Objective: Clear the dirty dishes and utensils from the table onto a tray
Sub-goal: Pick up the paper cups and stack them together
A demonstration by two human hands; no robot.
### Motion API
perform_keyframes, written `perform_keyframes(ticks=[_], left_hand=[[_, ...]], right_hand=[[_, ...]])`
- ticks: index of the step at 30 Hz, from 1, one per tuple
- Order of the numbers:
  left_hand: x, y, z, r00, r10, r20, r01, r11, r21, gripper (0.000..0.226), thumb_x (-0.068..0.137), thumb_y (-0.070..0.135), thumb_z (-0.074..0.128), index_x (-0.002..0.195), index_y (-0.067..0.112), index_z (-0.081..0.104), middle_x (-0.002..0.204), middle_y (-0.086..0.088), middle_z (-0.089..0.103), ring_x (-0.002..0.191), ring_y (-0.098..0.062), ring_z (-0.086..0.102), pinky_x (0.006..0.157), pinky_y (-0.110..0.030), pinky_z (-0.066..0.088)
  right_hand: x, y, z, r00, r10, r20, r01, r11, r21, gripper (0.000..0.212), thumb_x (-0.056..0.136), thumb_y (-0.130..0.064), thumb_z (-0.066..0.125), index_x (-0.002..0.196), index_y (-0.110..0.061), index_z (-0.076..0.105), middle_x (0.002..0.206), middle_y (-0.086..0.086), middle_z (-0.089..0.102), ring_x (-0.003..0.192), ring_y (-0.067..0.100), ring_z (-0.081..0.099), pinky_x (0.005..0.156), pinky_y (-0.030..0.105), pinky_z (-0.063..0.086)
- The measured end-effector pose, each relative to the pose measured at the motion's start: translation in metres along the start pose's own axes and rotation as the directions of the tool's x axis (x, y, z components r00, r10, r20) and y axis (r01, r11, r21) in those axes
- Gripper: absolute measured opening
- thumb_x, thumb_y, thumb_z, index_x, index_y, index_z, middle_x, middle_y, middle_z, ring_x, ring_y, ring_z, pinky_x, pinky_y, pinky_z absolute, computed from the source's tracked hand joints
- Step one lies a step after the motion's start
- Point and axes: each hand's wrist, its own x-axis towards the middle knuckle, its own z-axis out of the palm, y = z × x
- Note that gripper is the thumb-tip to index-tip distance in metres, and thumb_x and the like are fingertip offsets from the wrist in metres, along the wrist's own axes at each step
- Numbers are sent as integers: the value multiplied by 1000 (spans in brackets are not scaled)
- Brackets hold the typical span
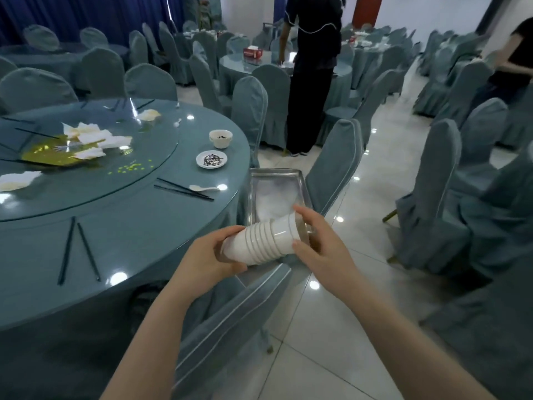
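Two hands held a stack of white cups (261, 239) lying on its side. Left hand (215, 256) curled around the bottom end, and right hand (318, 238) pinched the open rim with thumb and fingers. Just past the cups sat the metal tray (253, 197), beside the round table (129, 226).

White cup stack (261, 241); silver tray (253, 183); teal tablecloth (138, 241); black chopsticks (184, 189); spill (49, 154) perhaps yellow-green.

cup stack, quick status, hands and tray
Left hand grips stack's base, right hand holds its rim. Cup stack tilted sideways above the metal tray. Bowl, saucer remain on table.
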Motion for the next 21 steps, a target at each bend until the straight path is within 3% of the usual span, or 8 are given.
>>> perform_keyframes(ticks=[5,7,10,12,14,16,18,21], left_hand=[[46,-3,34,1000,-19,-4,19,999,32,64,63,12,82,113,46,62,106,26,66,98,7,61,70,-3,45],[72,-4,48,1000,-23,-13,23,998,55,65,61,14,83,111,50,62,105,27,66,97,7,61,73,-6,46],[116,-2,67,999,-27,-24,28,999,29,63,61,13,82,110,48,63,101,25,69,93,4,64,78,-18,52],[146,1,76,998,-30,-48,30,999,10,62,61,14,83,107,50,63,101,24,69,92,3,64,80,-22,51],[171,3,83,997,-27,-72,28,1000,12,61,61,16,83,102,56,61,101,26,68,94,5,63,78,-17,48],[195,4,87,995,-28,-100,31,999,29,62,60,19,84,103,56,60,102,28,67,96,7,61,79,-13,46],[214,3,88,987,-68,-149,73,997,34,62,59,22,85,110,50,60,103,26,67,97,7,60,84,-18,47],[238,-1,85,971,-102,-215,114,993,43,61,58,28,83,113,45,62,104,23,67,99,3,61,86,-25,47]], right_hand=[[39,40,-36,981,113,156,-113,994,-9,50,87,-34,65,130,-49,43,120,-23,54,111,-1,56,88,19,49],[61,53,-54,966,164,202,-156,986,-53,46,83,-41,68,118,-59,45,114,-24,57,105,-2,59,83,16,49],[102,72,-79,965,202,168,-187,977,-101,35,72,-55,66,98,-68,48,101,-26,63,93,-5,62,76,17,51],[132,82,-94,961,210,178,-194,976,-101,35,67,-61,63,98,-65,48,102,-23,63,94,0,63,79,22,54],[160,91,-107,955,215,202,-202,976,-81,41,66,-61,63,104,-59,49,106,-17,63,99,6,63,84,31,56],[186,97,-114,954,201,222,-207,978,3,41,66,-56,67,104,-56,53,110,-13,63,103,9,63,82,33,58],[209,104,-114,946,209,246,-256,951,176,42,66,-48,72,106,-54,58,117,-7,61,108,14,61,80,31,58],[241,117,-107,920,227,319,-332,884,329,61,68,-36,79,124,-45,55,125,-2,57,110,18,62,83,34,58]])
